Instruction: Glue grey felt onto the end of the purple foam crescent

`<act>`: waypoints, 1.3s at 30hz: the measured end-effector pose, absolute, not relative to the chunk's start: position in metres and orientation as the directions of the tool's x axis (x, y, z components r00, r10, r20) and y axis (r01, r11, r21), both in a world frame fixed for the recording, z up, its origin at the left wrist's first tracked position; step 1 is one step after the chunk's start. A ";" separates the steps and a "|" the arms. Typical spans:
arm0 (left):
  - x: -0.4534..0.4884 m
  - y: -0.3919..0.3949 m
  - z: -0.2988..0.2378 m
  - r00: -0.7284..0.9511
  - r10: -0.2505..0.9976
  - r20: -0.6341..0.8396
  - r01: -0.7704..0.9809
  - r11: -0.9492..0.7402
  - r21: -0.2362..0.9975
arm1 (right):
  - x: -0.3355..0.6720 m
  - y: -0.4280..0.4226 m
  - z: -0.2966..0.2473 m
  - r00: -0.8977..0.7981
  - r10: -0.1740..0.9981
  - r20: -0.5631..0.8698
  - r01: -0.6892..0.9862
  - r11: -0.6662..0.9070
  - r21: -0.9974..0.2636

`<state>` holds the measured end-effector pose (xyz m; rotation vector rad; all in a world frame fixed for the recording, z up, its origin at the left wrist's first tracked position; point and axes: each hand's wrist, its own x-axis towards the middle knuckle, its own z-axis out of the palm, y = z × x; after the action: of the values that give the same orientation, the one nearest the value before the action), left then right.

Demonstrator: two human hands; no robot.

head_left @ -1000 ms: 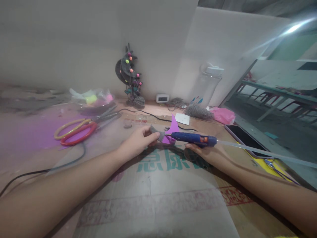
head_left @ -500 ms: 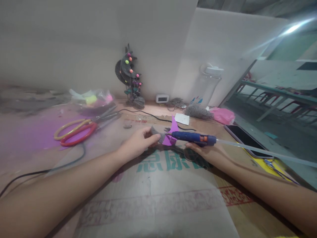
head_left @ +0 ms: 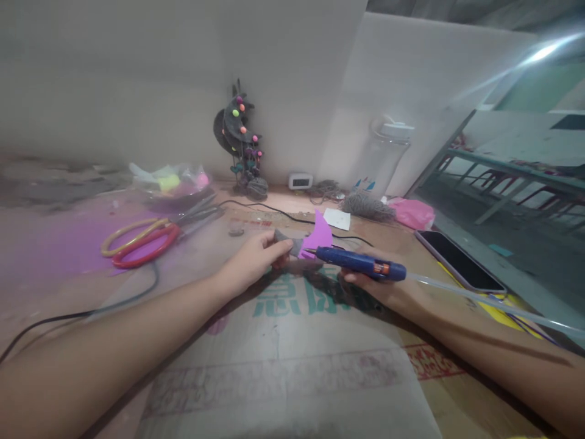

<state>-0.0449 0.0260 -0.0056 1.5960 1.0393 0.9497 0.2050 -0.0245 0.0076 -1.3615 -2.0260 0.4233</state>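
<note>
My left hand [head_left: 254,262] pinches a small grey and purple foam piece [head_left: 311,239] just above the table, fingers closed on its grey end. My right hand [head_left: 371,288] grips a blue hot glue gun [head_left: 361,263] from below. The gun's nozzle points left and sits at the lower edge of the purple part. A clear glue stick [head_left: 479,297] sticks out of the gun's back toward the right.
Red and yellow scissors [head_left: 141,239] and a black cable [head_left: 114,302] lie at left. A dark ornament with coloured balls [head_left: 241,143], a water bottle [head_left: 386,155] and a pink bag [head_left: 411,213] stand at the back. A phone [head_left: 459,262] lies at right. Printed cardboard [head_left: 292,366] covers the table.
The glue gun has dropped slightly and tilted, its nozzle now below the purple piece. The foam piece has turned a little in my left hand.
</note>
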 end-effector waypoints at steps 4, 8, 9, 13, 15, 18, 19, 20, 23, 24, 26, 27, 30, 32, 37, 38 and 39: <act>-0.044 0.026 -0.007 0.310 0.948 0.076 0.177 -0.137 0.975 | 0.202 -0.025 0.007 -0.278 0.900 0.336 0.703 0.429 -0.567; -0.044 0.025 -0.004 0.306 0.949 0.069 0.195 -0.133 0.972 | 0.202 -0.023 0.008 -0.301 0.896 0.326 0.697 0.440 -0.566; -0.044 0.025 -0.004 0.305 0.950 0.068 0.203 -0.135 0.970 | 0.202 -0.023 0.008 -0.308 0.894 0.325 0.699 0.444 -0.561; -0.044 0.024 -0.004 0.304 0.951 0.062 0.223 -0.135 0.965 | 0.202 -0.022 0.007 -0.328 0.882 0.339 0.706 0.467 -0.532; -0.044 0.025 -0.004 0.311 0.948 0.069 0.225 -0.143 0.964 | 0.201 -0.021 0.007 -0.345 0.875 0.339 0.702 0.481 -0.525; -0.045 0.025 -0.005 0.316 0.945 0.085 0.237 -0.166 0.957 | 0.201 -0.021 0.007 -0.374 0.868 0.326 0.704 0.495 -0.510; -0.045 0.026 -0.006 0.316 0.945 0.086 0.243 -0.169 0.955 | 0.201 -0.022 0.006 -0.385 0.864 0.323 0.703 0.502 -0.504; -0.046 0.026 -0.006 0.315 0.945 0.085 0.246 -0.168 0.955 | 0.201 -0.022 0.005 -0.395 0.860 0.324 0.699 0.510 -0.502; -0.046 0.026 -0.007 0.319 0.944 0.084 0.233 -0.164 0.959 | 0.203 -0.025 0.002 -0.361 0.862 0.357 0.646 0.507 -0.571; -0.046 0.027 -0.007 0.322 0.943 0.089 0.224 -0.167 0.960 | 0.204 -0.026 0.003 -0.323 0.865 0.383 0.603 0.500 -0.622; -0.046 0.027 -0.007 0.332 0.938 0.098 0.211 -0.175 0.962 | 0.208 -0.025 0.007 -0.242 0.869 0.431 0.521 0.492 -0.698; -0.046 0.026 -0.007 0.338 0.936 0.098 0.212 -0.177 0.961 | 0.210 -0.024 0.011 -0.213 0.865 0.454 0.505 0.495 -0.707; -0.046 0.025 -0.006 0.349 0.934 0.081 0.224 -0.167 0.960 | 0.221 -0.009 0.027 -0.137 0.859 0.493 0.611 0.465 -0.640; -0.046 0.024 -0.005 0.360 0.930 0.078 0.230 -0.169 0.959 | 0.233 0.007 0.035 -0.021 0.881 0.472 0.703 0.349 -0.620; -0.045 0.024 -0.006 0.404 0.909 0.102 0.199 -0.196 0.960 | 0.273 0.052 0.031 0.224 0.913 0.342 0.787 0.038 -0.616; -0.045 0.025 -0.007 0.412 0.905 0.105 0.191 -0.198 0.961 | 0.279 0.058 0.028 0.231 0.915 0.332 0.798 0.017 -0.602; -0.045 0.025 -0.007 0.416 0.904 0.103 0.187 -0.196 0.963 | 0.284 0.064 0.024 0.238 0.915 0.327 0.812 -0.003 -0.583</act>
<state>-0.0450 0.0248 -0.0074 1.6555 0.9700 0.8825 0.2843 0.0642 0.0238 -1.8240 -1.5876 0.1895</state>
